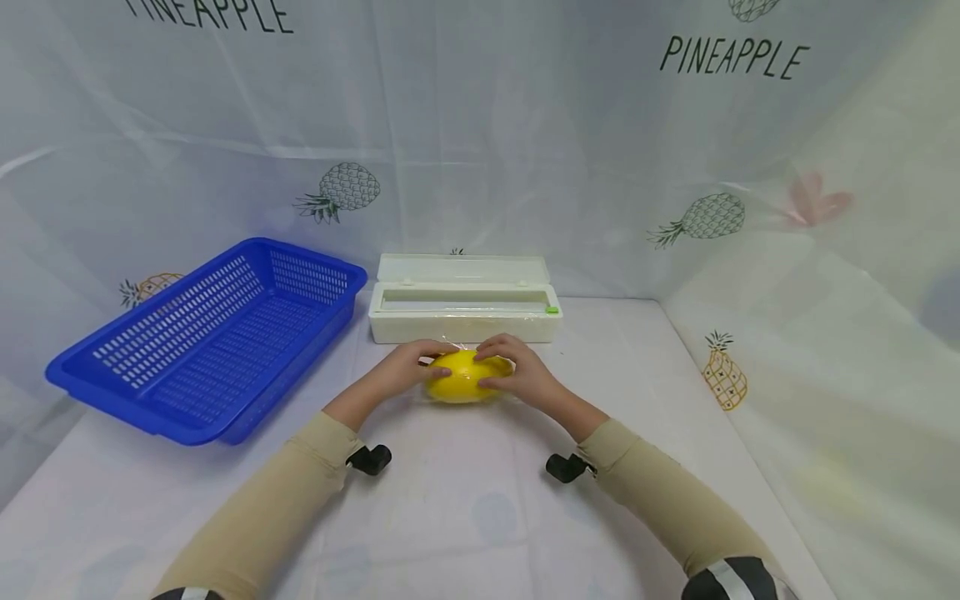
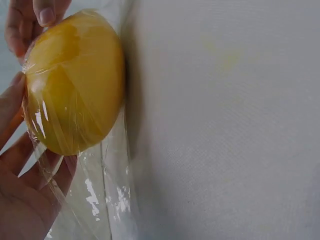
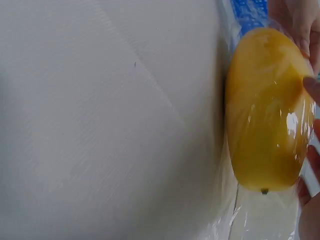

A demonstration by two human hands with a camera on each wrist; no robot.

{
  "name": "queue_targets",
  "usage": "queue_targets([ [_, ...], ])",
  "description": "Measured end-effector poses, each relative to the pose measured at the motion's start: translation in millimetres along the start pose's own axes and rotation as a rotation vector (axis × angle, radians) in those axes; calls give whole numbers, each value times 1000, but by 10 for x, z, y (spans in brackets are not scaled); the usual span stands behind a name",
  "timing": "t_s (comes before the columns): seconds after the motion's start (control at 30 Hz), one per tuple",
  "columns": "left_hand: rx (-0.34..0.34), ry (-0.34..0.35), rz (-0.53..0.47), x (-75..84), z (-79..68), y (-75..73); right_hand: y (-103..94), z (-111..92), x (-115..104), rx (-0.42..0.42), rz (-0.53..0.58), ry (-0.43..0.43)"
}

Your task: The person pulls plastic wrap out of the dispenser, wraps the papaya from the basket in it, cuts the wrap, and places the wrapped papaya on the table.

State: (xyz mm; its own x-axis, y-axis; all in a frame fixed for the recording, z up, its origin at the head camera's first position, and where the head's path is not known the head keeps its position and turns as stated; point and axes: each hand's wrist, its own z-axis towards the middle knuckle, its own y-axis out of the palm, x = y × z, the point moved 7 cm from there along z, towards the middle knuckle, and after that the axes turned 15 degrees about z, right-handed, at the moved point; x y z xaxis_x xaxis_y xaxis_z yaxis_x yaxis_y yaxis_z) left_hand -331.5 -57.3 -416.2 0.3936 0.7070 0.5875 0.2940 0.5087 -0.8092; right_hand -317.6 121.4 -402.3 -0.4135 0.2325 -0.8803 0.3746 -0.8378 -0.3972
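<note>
A smooth yellow melon (image 1: 463,377) lies on the white table in front of the dispenser, with clear cling film (image 2: 92,195) stretched over it. In the right wrist view a small dark stem end shows on the melon (image 3: 265,115). My left hand (image 1: 408,367) holds its left side, fingers bent over the far edge and thumb on the near side. On the opposite side my right hand (image 1: 523,375) grips the melon and film with curled fingers. The film hangs loose past the melon's ends in both wrist views.
Behind the melon stands a white cling film dispenser (image 1: 465,327), lid raised, with a green slider (image 1: 552,310) at its right. A blue perforated basket (image 1: 300,367) sits at the left. A pineapple-print sheet (image 1: 525,125) hangs behind the table.
</note>
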Motion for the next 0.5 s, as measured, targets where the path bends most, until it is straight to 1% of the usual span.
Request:
queue_targets([
  [0.1,-26,-31,-11,-53,23,-1,12,13,-57,22,-28,-31],
  [0.2,-48,-37,-33,-92,60,-6,24,24,-72,30,-31,-28],
  [0.37,-67,-22,-60,-140,119,-27,52,63,-31,8,-41,-8],
  [0.5,-77,-18,-63,-174,150,-38,90,125,29,-29,-75,12],
])
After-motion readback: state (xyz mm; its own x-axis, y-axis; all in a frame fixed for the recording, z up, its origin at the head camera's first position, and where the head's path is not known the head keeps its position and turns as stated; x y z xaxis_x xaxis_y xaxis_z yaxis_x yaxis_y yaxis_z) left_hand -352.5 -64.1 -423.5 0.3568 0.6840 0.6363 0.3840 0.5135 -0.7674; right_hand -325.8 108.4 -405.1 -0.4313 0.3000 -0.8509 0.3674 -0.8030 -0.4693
